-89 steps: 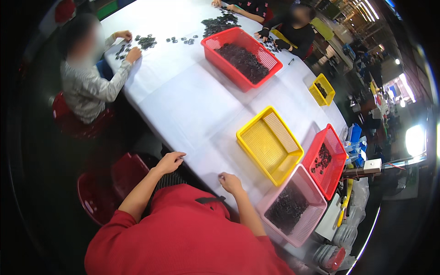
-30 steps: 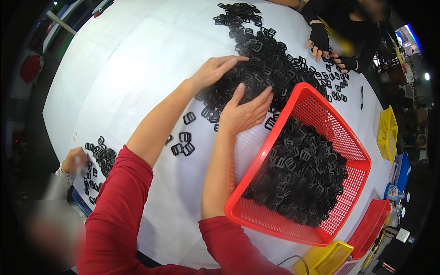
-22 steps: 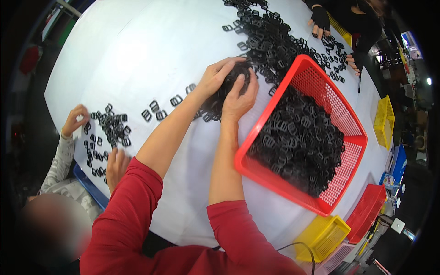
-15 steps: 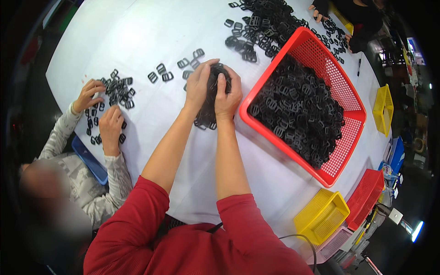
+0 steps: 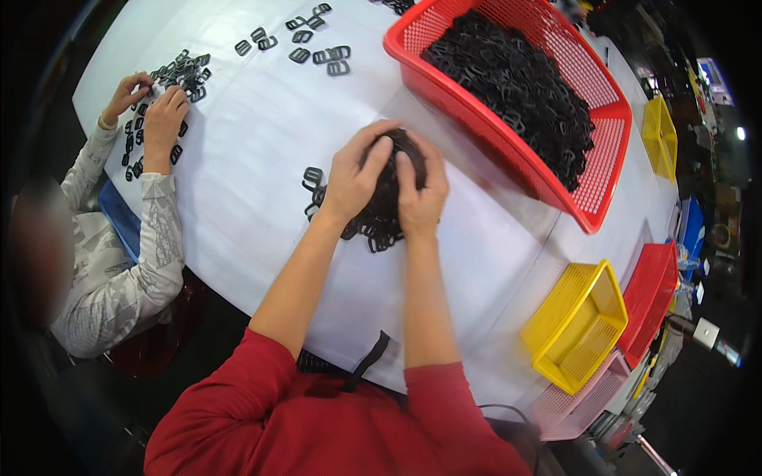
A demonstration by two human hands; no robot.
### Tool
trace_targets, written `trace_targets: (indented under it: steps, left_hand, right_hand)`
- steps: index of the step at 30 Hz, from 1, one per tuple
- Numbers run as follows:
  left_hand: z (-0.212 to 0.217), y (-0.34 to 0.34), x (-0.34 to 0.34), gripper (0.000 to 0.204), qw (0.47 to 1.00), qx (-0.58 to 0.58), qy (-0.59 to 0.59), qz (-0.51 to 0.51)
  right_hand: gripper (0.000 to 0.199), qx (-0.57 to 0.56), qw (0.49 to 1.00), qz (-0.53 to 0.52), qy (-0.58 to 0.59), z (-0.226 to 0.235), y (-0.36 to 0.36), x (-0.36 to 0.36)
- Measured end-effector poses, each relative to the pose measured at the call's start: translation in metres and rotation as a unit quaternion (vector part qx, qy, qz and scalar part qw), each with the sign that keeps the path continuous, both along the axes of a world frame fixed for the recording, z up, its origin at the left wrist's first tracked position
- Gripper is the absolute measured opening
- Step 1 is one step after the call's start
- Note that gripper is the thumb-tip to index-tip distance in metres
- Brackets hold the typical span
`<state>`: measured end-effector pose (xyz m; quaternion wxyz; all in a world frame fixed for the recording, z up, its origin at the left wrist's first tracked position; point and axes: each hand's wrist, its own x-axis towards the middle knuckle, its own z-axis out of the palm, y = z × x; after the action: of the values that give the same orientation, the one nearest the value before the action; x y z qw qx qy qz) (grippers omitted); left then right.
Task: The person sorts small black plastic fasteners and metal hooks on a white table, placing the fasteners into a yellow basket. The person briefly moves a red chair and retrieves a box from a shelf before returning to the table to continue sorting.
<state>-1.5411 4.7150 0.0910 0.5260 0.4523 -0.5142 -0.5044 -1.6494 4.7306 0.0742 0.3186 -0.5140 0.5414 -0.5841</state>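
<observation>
My left hand (image 5: 355, 174) and my right hand (image 5: 422, 190) are cupped around a heap of black plastic slide buckles (image 5: 381, 226) on the white tabletop. Both hands have their fingers curved over the far side of the heap and their thumbs pointing forward on top of it. Toward me, the lower buckles spill out between my wrists. A few loose buckles (image 5: 313, 178) lie just left of my left hand. Farther off are several scattered buckles (image 5: 329, 55). Ahead and to the right stands a large red perforated basket (image 5: 611, 135), heaped with the same buckles.
At the left, a co-worker's hands (image 5: 163, 119) handle a small buckle pile (image 5: 182, 71). Along the right edge are a yellow basket (image 5: 567, 325), a pink basket (image 5: 583, 401), a narrow red basket (image 5: 647, 301) and another yellow basket (image 5: 659, 139). A black strap (image 5: 369, 361) lies near the table's front edge.
My hands have drawn the buckle heap toward me, away from the scattered buckles. The view has shifted, so the large red basket sits higher in the picture and the strap shows.
</observation>
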Motion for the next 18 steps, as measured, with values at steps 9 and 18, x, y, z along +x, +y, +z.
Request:
trace_targets:
  steps: [9,18]
  left_hand:
    - [-0.002,0.038,0.041,0.031,0.939,-0.216,-0.129,0.234]
    - [-0.003,0.047,0.019,0.024,0.932,-0.259,-0.183,0.174]
  right_hand:
    - [0.026,-0.121,0.957,-0.167,0.206,0.006,0.117,-0.100]
    - [0.025,-0.219,0.886,-0.231,0.336,0.010,0.131,-0.114]
